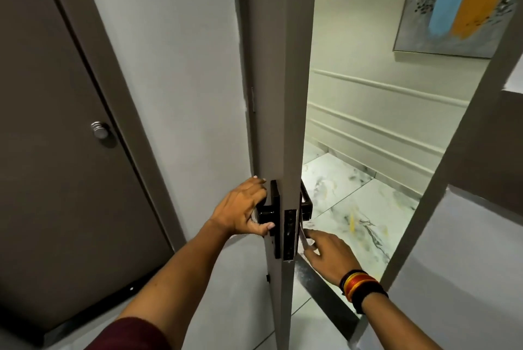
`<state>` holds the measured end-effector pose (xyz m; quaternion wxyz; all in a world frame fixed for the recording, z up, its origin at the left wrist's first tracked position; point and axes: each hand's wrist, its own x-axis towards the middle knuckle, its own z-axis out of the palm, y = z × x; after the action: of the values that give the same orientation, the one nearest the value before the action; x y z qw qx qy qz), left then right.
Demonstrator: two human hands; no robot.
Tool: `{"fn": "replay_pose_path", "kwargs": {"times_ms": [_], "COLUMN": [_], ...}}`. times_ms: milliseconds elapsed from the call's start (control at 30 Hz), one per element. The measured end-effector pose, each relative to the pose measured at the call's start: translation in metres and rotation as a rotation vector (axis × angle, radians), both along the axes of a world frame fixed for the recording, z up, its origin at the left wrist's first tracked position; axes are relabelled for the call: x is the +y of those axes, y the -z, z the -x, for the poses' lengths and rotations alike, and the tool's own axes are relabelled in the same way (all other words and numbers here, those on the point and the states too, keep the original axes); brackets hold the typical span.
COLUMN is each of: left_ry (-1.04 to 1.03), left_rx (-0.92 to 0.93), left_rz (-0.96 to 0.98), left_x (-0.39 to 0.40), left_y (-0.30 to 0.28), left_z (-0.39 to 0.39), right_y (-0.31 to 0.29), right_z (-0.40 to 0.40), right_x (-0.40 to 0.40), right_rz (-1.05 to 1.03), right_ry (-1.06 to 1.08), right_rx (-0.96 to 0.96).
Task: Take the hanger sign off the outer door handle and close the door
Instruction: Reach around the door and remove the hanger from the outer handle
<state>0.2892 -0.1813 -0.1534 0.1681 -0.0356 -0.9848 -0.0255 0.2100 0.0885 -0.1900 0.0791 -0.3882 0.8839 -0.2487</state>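
The grey door [278, 95] stands partly open and I see it edge-on, with its black lock plate [290, 233] facing me. My left hand [243, 209] grips the black inner handle [267, 212] on the door's left side. On the right side the black outer handle [306, 202] sticks out. The hanger sign [304, 238] hangs below it, seen only as a thin pale edge. My right hand [325, 250] pinches that edge between thumb and fingers, just below the outer handle. The sign's face is hidden behind the door.
Through the gap lies a corridor with a marble floor [353, 208], a cream panelled wall and a painting [464, 1]. The door frame [441, 180] rises at the right. A brown door with a metal knob [100, 130] stands at the left.
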Motion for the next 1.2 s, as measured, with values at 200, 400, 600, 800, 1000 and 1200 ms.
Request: {"fn": "replay_pose_path", "kwargs": {"times_ms": [200,400,600,800,1000,1200], "left_ry": [-0.054,-0.062,-0.041,-0.023,-0.019,-0.008], "left_rx": [-0.107,-0.083,-0.054,-0.032,-0.015,0.023], "left_rz": [0.002,-0.029,-0.054,-0.063,-0.082,-0.116], "left_x": [-0.015,-0.027,-0.039,-0.047,-0.052,-0.054], "left_y": [-0.007,-0.005,0.002,0.010,0.017,0.021], "left_z": [-0.025,-0.039,-0.041,-0.039,-0.035,-0.032], "right_y": [0.006,0.008,0.006,0.008,0.012,0.009], "right_z": [-0.031,-0.048,-0.055,-0.068,-0.066,-0.064], "right_x": [-0.026,-0.037,-0.040,-0.046,-0.047,-0.058], "right_rz": [-0.082,0.037,0.208,0.235,0.270,0.358], "right_ry": [0.016,0.062,0.063,0.014,0.015,0.015], "right_rx": [0.380,0.401,0.494,0.446,0.428,0.393]}}
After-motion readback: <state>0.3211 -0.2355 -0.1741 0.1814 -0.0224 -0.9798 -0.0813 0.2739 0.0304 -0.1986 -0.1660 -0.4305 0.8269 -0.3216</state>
